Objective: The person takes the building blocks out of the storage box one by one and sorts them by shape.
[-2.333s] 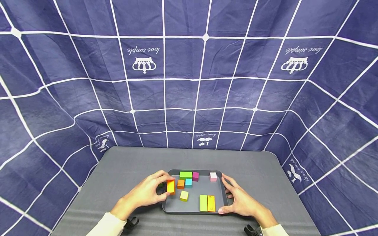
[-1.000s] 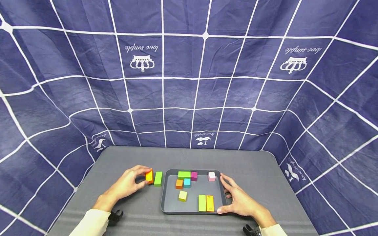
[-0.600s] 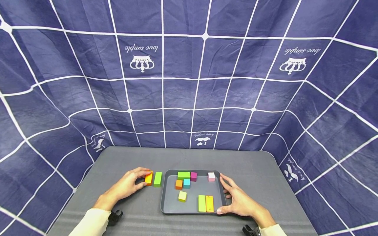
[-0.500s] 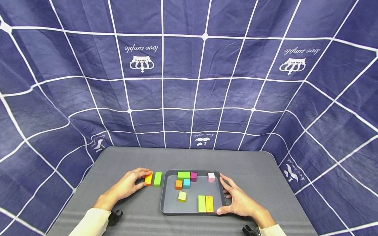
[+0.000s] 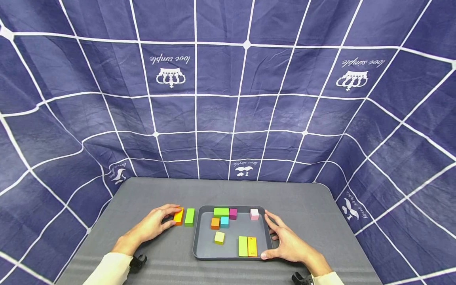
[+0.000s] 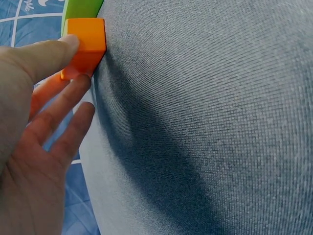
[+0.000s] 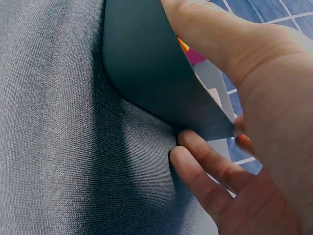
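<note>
And it's the left hand [image 5: 153, 224] pinching the orange rectangular block [image 5: 178, 217] on the gray tabletop [image 5: 285, 198], just beside a green block [image 5: 190, 217], right hand [image 5: 289, 242] spread along the dark tray's [image 5: 242, 226] edge, where an even release should avoid nudging that green neighbour.

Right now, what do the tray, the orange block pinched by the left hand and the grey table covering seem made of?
Tray: probably coated metal or rigid plastic; thin wall, dark and smooth, with low sheen.
Orange block: painted wood or plastic, unclear which; flat faces, even colour, smooth satin finish.
Grey table covering: almost certainly woven or knitted fabric; matte, with fine regular ribs close up.
</note>
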Demonstrator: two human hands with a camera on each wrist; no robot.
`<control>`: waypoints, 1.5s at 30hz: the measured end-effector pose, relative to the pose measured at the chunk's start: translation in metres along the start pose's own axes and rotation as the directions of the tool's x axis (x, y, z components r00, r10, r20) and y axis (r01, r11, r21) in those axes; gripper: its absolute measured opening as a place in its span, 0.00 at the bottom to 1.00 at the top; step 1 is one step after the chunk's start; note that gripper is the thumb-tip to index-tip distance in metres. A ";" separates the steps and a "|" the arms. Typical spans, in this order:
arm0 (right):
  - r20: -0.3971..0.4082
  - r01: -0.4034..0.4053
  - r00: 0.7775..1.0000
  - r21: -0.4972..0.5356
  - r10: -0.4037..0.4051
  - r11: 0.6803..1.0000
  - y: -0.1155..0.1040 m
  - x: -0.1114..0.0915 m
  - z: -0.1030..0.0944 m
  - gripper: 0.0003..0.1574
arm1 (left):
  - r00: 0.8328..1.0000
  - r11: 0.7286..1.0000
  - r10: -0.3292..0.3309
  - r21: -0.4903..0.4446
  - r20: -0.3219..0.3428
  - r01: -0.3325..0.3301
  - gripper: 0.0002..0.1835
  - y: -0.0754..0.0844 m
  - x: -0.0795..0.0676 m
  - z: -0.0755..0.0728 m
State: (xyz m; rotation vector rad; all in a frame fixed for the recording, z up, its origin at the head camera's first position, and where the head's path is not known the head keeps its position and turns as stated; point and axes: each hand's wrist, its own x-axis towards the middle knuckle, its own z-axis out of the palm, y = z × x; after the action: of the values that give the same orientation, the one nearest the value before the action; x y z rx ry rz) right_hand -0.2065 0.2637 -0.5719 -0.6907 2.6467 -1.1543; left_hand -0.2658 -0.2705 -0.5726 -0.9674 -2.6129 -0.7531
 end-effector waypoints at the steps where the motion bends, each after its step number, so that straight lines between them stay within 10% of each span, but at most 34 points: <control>1: 0.000 0.003 1.000 0.001 -0.003 1.000 0.000 0.000 0.000 0.89 | 1.000 1.000 -0.001 0.000 0.001 0.001 0.26 0.001 0.000 0.000; 15: -0.010 0.050 0.999 0.034 -0.050 0.998 0.004 -0.002 -0.002 0.88 | 0.985 0.984 -0.173 0.042 -0.014 0.173 0.25 0.015 0.003 -0.001; 29: 0.068 0.023 0.997 0.121 -0.032 0.992 0.005 0.001 -0.022 0.69 | 0.993 0.989 -0.107 0.097 -0.038 0.111 0.25 0.053 0.022 -0.009; 45: 0.072 -0.013 0.997 0.224 -0.003 0.974 0.007 0.001 -0.020 0.59 | 0.994 0.995 0.010 0.099 0.107 -0.020 0.24 0.105 0.058 0.003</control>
State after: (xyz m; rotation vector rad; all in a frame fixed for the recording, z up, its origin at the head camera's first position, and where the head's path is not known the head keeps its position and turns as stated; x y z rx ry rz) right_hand -0.2167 0.2805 -0.5633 -0.6681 2.4078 -1.3733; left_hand -0.2395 -0.1699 -0.5122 -1.0237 -2.7020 -0.5758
